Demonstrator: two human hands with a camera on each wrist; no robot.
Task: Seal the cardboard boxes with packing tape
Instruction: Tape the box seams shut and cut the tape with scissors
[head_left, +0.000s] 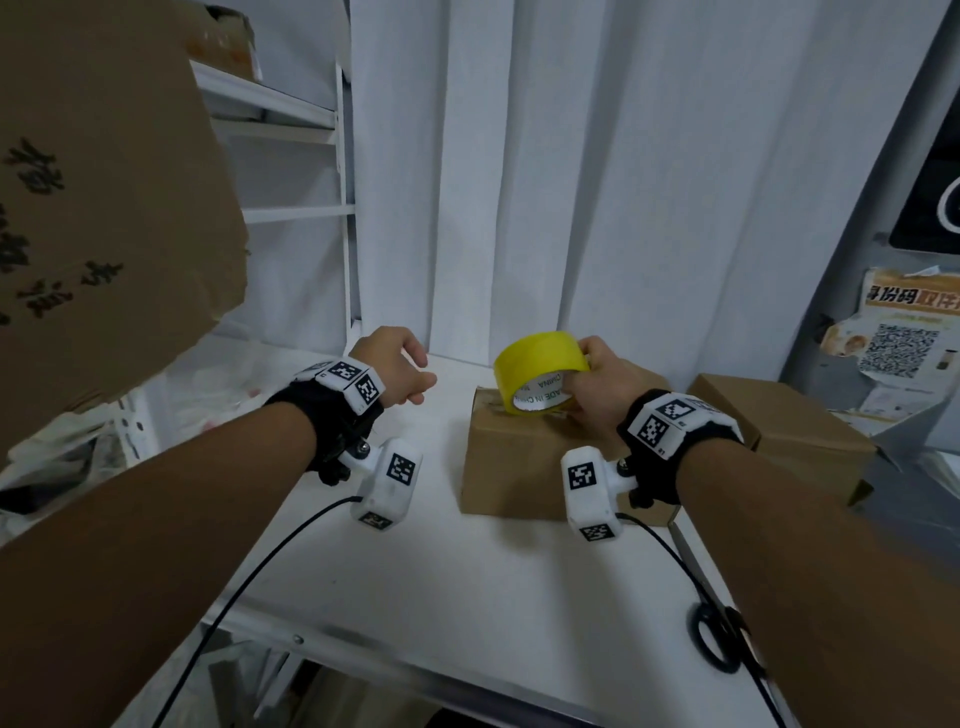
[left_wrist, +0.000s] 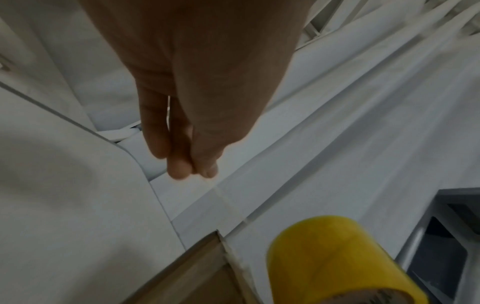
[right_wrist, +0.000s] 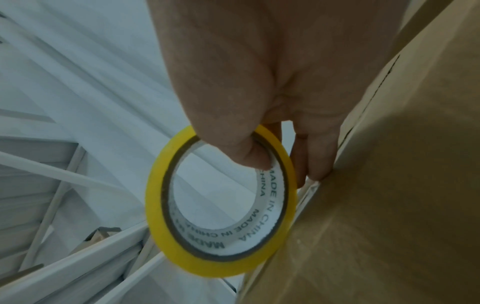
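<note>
White curtains hang behind the white bench (head_left: 415, 571), where a closed cardboard box (head_left: 514, 467) lies with its long side running left to right. The right hand (head_left: 597, 395) holds a yellow tape roll (head_left: 537, 371) on edge at the box's top, thumb inside the core, its open hole facing the person. The left hand (head_left: 395, 371) hovers left of the box, its grip loose and holding nothing. A second box (head_left: 789, 431) sits to the right.

Left hand (left_wrist: 197, 82) empty, fingers (left_wrist: 179, 166) together; yellow tape roll (left_wrist: 335, 261) below.
</note>
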